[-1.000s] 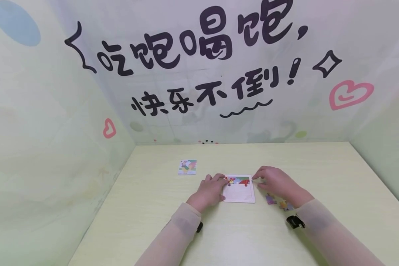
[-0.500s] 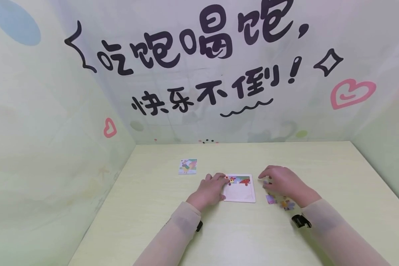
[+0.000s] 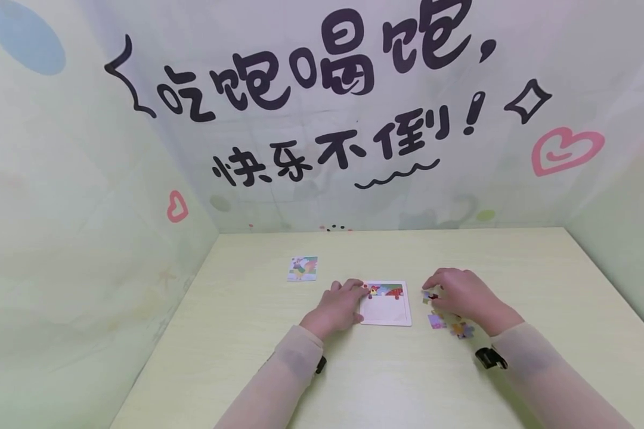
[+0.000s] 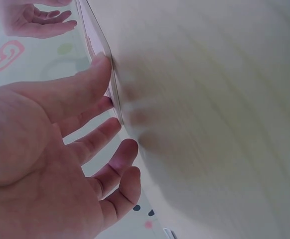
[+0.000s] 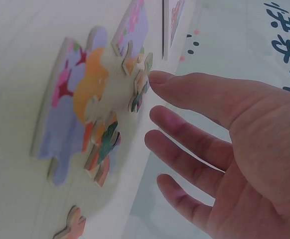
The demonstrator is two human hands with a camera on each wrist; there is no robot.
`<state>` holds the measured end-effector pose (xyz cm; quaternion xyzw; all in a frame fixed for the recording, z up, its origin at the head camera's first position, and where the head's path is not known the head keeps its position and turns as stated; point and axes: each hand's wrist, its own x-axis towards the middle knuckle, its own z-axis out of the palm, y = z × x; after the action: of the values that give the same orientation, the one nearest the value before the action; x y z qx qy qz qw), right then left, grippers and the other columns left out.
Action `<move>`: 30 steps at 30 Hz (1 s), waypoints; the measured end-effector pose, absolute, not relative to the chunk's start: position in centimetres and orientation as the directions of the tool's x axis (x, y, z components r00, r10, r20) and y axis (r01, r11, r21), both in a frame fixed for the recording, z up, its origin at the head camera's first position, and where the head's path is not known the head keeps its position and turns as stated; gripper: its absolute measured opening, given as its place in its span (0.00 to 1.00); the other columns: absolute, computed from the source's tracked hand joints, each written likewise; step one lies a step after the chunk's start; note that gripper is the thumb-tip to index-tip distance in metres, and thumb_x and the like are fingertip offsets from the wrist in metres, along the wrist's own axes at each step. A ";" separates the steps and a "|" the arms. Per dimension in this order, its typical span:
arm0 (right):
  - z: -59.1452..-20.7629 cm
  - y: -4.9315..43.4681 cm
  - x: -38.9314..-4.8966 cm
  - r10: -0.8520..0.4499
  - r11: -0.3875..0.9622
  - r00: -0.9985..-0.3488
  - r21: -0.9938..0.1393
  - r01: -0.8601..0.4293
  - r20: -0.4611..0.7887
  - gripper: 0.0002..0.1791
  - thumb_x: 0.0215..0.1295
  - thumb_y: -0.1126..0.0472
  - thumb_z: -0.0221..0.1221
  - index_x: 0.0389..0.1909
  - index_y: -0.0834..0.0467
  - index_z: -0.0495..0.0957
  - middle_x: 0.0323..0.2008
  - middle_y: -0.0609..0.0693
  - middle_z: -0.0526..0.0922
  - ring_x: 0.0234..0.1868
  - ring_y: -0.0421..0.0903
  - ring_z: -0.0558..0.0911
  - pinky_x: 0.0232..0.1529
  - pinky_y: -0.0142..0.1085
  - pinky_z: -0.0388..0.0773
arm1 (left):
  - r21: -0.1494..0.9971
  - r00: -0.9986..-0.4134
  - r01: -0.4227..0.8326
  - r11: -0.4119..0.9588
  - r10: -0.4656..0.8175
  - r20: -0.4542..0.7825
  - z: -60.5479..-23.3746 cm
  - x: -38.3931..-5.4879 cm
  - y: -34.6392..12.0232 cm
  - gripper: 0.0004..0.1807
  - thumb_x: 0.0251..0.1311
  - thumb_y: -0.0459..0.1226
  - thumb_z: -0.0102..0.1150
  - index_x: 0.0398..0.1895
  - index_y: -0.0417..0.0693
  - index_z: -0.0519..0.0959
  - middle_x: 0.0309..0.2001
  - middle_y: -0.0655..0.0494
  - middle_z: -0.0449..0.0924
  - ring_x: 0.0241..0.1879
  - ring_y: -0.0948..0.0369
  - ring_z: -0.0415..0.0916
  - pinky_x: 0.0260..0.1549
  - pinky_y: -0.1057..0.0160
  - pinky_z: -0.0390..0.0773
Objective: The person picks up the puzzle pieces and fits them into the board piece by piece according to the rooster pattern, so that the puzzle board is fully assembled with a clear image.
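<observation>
1. Puzzle tray, white and rectangular, lies flat at the lower centre of the head view, which alone shows its face: a strip of coloured artwork along the top and pale base beneath.
2. Left hand spans the tray's left side in the head view. The left wrist view adds its palm side: thumb and two fingertips touch the tray's edge, the fingers loosely bent, the other two fingertips past the edge.
3. Right hand bends over the loose jigsaw pieces, right of the tray. The right wrist view shows their thickness and lilac, orange and green prints; its thumb tip meets one small piece at upper centre, with several fingers spread apart below.
4. Pale wood-grain table fills the bottom of the head view; a white printed backdrop with black Chinese lettering rises behind. A square picture card lies upper left of the tray.
5. Whether the right hand grips that small piece cannot be told. Its palm hides part of the pile from the head camera, and another piece is cut off at the right wrist view's lower edge.
</observation>
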<state>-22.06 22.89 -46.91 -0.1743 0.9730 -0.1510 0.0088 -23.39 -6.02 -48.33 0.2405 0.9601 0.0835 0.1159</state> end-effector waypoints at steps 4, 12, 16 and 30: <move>-47.1 23.1 -22.1 -0.350 0.891 -0.936 -0.294 -0.347 0.045 0.13 0.57 0.60 0.73 0.44 0.53 0.90 0.46 0.52 0.88 0.50 0.56 0.85 0.54 0.63 0.77 | 0.212 -0.856 0.448 0.869 0.485 -0.180 -48.4 -23.5 -6.0 0.35 0.63 0.45 0.70 0.74 0.59 0.71 0.78 0.60 0.62 0.64 0.52 0.65 0.57 0.53 0.73; -47.9 23.7 -22.1 -0.379 0.886 -0.922 -0.259 -0.385 0.073 0.10 0.58 0.58 0.73 0.41 0.48 0.90 0.38 0.42 0.87 0.38 0.44 0.82 0.46 0.57 0.79 | 0.211 -0.857 0.440 0.873 0.479 -0.190 -48.4 -23.5 -6.0 0.35 0.64 0.46 0.69 0.74 0.60 0.71 0.78 0.61 0.62 0.64 0.53 0.65 0.56 0.54 0.73; -48.2 23.9 -22.1 -0.384 0.884 -0.919 -0.255 -0.392 0.083 0.09 0.59 0.57 0.72 0.41 0.48 0.90 0.35 0.39 0.85 0.36 0.41 0.81 0.45 0.56 0.78 | 0.215 -0.857 0.441 0.871 0.480 -0.187 -48.4 -23.6 -6.0 0.35 0.64 0.46 0.69 0.74 0.60 0.71 0.78 0.61 0.62 0.64 0.53 0.65 0.56 0.54 0.73; -48.3 24.3 -21.9 -0.381 0.868 -0.921 -0.311 -0.387 0.083 0.06 0.61 0.58 0.72 0.39 0.47 0.91 0.37 0.41 0.87 0.36 0.42 0.83 0.46 0.55 0.79 | 0.226 -0.859 0.429 0.875 0.472 -0.197 -48.3 -23.6 -6.1 0.35 0.64 0.46 0.70 0.74 0.60 0.71 0.78 0.62 0.62 0.64 0.53 0.65 0.58 0.54 0.72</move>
<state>-21.91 24.27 -48.26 -0.1988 0.9664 -0.1627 -0.0096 -23.65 -6.07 -48.35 0.2348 0.9602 0.0873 0.1237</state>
